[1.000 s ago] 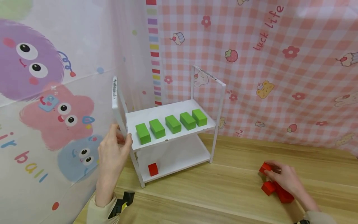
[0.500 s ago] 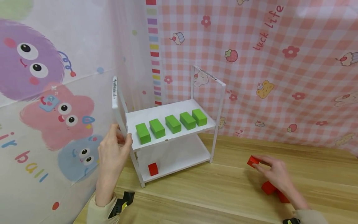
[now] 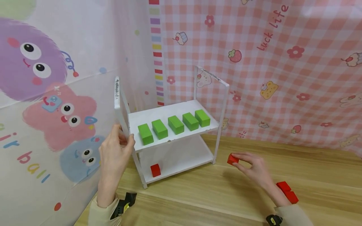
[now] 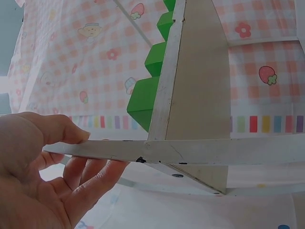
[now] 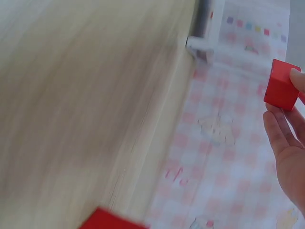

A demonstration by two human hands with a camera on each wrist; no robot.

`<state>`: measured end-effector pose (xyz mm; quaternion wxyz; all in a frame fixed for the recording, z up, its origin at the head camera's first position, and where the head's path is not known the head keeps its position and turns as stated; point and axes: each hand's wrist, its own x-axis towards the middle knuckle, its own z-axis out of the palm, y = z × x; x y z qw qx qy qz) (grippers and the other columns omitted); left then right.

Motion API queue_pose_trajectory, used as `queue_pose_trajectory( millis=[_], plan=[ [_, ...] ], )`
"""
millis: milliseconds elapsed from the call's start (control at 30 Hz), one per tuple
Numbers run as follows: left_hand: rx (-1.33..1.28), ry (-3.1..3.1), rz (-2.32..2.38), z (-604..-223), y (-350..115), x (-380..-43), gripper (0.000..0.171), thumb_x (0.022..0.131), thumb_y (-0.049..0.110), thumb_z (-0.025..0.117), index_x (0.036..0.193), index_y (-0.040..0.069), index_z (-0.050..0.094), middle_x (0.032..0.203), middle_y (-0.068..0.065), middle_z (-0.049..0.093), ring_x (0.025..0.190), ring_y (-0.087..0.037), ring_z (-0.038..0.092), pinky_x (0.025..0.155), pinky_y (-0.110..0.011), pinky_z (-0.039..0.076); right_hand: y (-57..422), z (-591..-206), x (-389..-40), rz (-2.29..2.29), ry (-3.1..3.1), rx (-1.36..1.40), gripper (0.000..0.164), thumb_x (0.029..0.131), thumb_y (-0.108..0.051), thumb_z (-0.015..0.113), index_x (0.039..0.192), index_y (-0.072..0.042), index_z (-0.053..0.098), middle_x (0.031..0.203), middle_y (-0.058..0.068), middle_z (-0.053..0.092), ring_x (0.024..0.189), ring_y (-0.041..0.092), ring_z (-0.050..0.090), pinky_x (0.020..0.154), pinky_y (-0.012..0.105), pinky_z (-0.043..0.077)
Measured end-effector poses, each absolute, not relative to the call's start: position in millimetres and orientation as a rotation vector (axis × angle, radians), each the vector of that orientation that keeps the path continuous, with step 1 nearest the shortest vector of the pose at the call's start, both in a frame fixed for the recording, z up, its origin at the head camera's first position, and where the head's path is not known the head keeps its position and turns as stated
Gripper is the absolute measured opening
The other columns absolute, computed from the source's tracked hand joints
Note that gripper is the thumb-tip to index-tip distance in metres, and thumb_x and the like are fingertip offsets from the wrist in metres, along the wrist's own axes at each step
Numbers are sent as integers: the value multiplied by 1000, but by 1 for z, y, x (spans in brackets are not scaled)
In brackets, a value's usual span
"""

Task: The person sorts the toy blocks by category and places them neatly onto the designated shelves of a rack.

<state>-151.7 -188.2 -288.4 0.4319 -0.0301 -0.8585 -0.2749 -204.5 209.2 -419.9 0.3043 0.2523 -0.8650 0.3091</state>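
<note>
My right hand (image 3: 255, 168) pinches a red, box-shaped, wooden-looking block (image 3: 232, 159) near the white two-tier rack (image 3: 164, 113) my left hand (image 3: 115, 157) grips by its post (image 4: 190, 151), apparently the carrying step, likely calling next for a level reach onto the lower shelf (image 3: 183, 164).

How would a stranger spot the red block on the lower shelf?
Find the white two-tier rack on the wooden table. The red block is near the left end of its lower shelf. It's the rack's only visible red one; five green blocks sit above.
</note>
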Motion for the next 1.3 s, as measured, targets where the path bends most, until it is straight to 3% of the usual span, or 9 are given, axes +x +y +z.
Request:
queue_pose_trajectory(
  millis=[400,667,1300],
  plan=[
    [-66,-2131,-688,-289,-188,-151,21,82,5,65,96,-2,52,67,-14,59,61,-33,64,55,-45,45,157,-425,-217,910,-2202,866,29,65,2,81,93,-5,75,95,9,74,85,26,71,80,8,48],
    [-74,-2124,-700,-288,-187,-151,20,82,4,64,98,-2,53,68,-15,60,61,-33,65,55,-47,47,122,-431,-224,1030,-2260,892,27,69,-3,81,95,-4,75,101,13,73,92,27,70,77,36,57],
    [-66,-2135,-714,-288,-186,-151,20,83,4,63,99,-4,53,68,-15,60,64,-34,66,57,-48,48,43,-444,-226,1216,-2359,995,22,79,-7,74,101,-6,74,111,9,71,106,24,67,92,36,52]
  ],
)
